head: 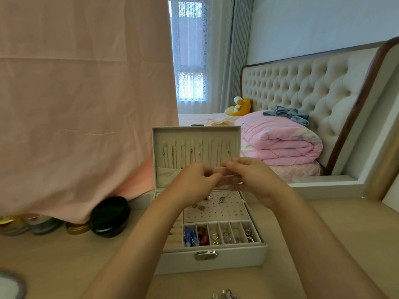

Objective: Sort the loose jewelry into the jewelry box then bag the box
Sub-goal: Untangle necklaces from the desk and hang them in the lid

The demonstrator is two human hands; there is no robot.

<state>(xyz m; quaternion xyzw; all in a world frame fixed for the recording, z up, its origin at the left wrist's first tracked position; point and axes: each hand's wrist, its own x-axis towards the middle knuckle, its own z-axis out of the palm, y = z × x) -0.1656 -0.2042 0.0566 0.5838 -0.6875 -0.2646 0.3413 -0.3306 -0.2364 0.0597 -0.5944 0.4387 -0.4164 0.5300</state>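
Left hand [192, 182] and right hand [252, 178] meet, fingers curled, before the open white leatherette jewelry box [211, 261] lid, seemingly hanging a chain too fine to confirm.

jewelry box [211, 258] on table [64, 266] at centre, lid [196, 134] upright along its 12 o'clock edge, necklaces [172, 155] hanging in lid. tins [110, 214] at box's 9 o'clock, cloth [86, 93] draped at 10, loose jewelry [225, 295] at 6, folded quilt [280, 141] on bed [302, 83] behind at 1 o'clock
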